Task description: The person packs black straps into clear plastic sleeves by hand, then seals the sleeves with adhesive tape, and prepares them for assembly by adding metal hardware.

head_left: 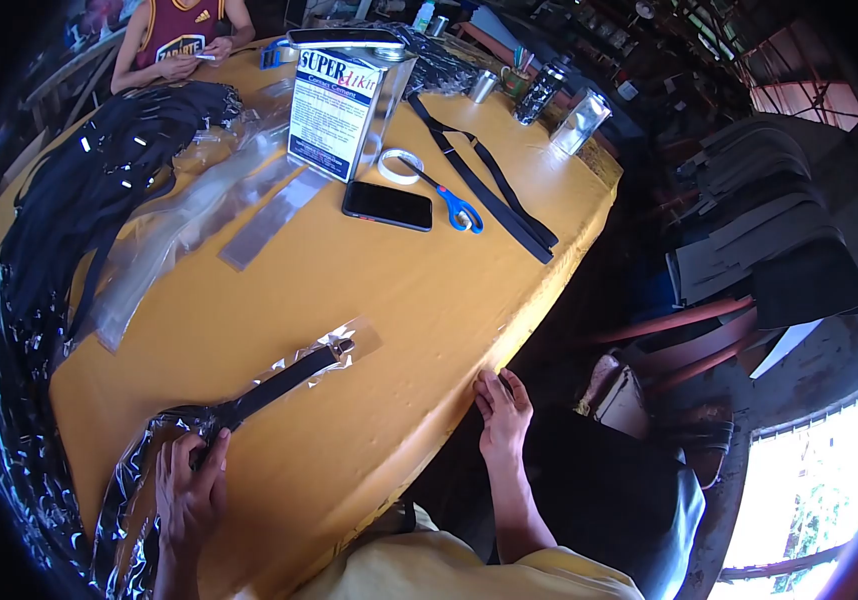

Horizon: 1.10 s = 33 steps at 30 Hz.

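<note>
My left hand is at the near left of the table, its thumb and fingers closed on the near end of a black strap. The strap lies slantwise on the table, partly over clear plastic film, with a small shiny metal piece at its far end. Beside the table's right edge is my right hand, fingers curled and tips pinched together. Whatever is between those fingertips, if anything, is too small to make out.
A contact cement can stands beyond a phone, a tape roll and blue-handled scissors. Black straps lie at right. Bundled black straps and clear plastic strips cover the left. Another person sits opposite.
</note>
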Tool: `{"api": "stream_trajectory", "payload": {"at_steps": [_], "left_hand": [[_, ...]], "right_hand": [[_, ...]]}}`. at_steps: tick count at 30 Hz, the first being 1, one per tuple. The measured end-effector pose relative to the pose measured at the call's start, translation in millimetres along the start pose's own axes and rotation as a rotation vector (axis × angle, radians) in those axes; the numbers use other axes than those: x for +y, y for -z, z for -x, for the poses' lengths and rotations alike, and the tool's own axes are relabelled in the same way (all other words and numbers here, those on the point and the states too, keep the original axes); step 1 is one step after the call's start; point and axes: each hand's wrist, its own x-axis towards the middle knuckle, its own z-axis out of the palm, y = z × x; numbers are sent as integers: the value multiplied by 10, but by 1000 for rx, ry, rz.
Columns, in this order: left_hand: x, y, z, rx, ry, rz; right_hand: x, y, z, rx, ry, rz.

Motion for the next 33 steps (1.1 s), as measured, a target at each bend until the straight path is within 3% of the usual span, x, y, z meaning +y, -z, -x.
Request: {"api": "stream_trajectory", "payload": {"at_steps": [11,13,14,15,17,19,26,31,33], "left_hand": [[-29,18,-6,-12,-22,5],[-34,18,-2,-11,-21,2],[-35,16,2,-14,-22,4],[-39,14,4,-16,-21,7],[-43,13,-2,-7,-14,14],[-46,15,7,0,1,19],[-84,34,6,46,-66,36],[-141,21,58,-8,-36,-5],[-155,-16,64,51,-72,36]], "right_hand": [[21,-116,-93,130,-105,-13],[105,-50,-133,111,124,79],[200,-24,-177,67,362,99],[144,-58,-135,59,363,105],[-71,-174,45,60,753,672],[-255,-210,100,3,805,806],[-1093,-792,305,-757,893,1015],[-1062,-1532,525,-1296,921,857],[-970,-1827,621,-1508,778,788]]}}
